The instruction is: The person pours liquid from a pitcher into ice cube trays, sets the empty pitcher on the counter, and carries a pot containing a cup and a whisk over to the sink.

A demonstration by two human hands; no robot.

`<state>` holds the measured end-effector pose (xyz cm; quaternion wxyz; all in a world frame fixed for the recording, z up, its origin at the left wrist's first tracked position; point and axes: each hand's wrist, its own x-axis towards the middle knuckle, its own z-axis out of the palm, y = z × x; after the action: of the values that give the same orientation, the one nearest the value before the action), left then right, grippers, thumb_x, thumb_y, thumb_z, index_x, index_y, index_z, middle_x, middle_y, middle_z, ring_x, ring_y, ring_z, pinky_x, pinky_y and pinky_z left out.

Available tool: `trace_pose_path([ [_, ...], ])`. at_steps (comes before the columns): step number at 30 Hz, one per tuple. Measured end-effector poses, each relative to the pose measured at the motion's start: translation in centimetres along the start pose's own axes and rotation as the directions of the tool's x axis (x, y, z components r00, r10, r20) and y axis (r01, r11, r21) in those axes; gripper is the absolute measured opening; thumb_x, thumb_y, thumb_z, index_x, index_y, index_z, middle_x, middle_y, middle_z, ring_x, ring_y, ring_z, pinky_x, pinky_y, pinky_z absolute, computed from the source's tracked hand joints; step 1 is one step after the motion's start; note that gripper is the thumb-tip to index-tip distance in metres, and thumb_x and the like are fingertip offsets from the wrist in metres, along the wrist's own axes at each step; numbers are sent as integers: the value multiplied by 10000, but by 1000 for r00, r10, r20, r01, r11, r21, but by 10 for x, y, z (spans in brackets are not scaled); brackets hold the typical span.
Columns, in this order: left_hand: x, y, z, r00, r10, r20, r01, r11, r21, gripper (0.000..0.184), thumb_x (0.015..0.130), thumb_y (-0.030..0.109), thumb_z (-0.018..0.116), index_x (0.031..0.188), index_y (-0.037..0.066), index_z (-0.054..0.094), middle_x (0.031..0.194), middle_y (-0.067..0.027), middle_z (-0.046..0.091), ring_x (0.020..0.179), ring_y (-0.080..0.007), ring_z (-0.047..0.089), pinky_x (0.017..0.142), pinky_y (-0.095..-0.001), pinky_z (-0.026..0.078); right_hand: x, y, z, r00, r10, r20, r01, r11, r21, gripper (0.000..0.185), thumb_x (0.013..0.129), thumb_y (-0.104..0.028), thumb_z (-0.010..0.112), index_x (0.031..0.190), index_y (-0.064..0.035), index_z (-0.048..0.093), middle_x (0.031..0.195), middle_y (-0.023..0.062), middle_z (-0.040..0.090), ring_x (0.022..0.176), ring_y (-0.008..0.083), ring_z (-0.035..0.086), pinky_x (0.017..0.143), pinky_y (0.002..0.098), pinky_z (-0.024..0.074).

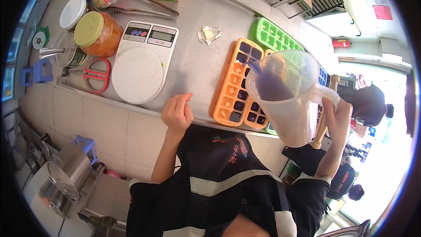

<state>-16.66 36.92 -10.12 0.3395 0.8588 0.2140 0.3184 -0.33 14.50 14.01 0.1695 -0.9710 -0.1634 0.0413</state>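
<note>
Jug: And the jug [287, 125] is tipped in mid-air over the orange tray [220, 88], purple liquid [272, 84] drawn toward its spout [254, 66]!
Right hand: The right hand [337, 120] is wrapped on the handle [325, 94], grasping it alone.
Left hand: The left hand [176, 112] is loosely curled, nothing visible in it, near the white scale [137, 75].
Handling: Looks like stiff, light plastic, the liquid giving it a shifting weight (wet, it could slip); the handle's the place to hold, base for support.

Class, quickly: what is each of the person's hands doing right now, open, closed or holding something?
Left hand: closed, fingers loosely curled, nothing visible in it.
Right hand: closed, holding the translucent plastic pitcher by its handle.
</note>
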Motion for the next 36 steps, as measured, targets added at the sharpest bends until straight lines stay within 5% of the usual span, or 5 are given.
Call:
trace_pose_path([
  [26, -2, -3, 4, 998, 26, -51, -25, 999, 29, 250, 582, -33, 433, 745, 96, 573, 635, 5, 543, 533, -160, 500, 443, -261, 380, -23, -4, 1, 998, -57, 39, 57, 998, -19, 179, 671, -117, 610, 703, 56, 578, 480, 116, 503, 383, 146, 424, 430, 257, 360],
  [36, -3, -2, 3, 999, 18, -42, -16, 999, 43, 249, 582, -27, 439, 745, 105, 574, 635, 11, 541, 546, -159, 503, 450, -262, 384, -34, -9, 0, 996, -36, 83, 38, 999, -15, 163, 652, -102, 608, 719, 45, 584, 538, 147, 544, 446, 186, 530, 467, 258, 399],
])
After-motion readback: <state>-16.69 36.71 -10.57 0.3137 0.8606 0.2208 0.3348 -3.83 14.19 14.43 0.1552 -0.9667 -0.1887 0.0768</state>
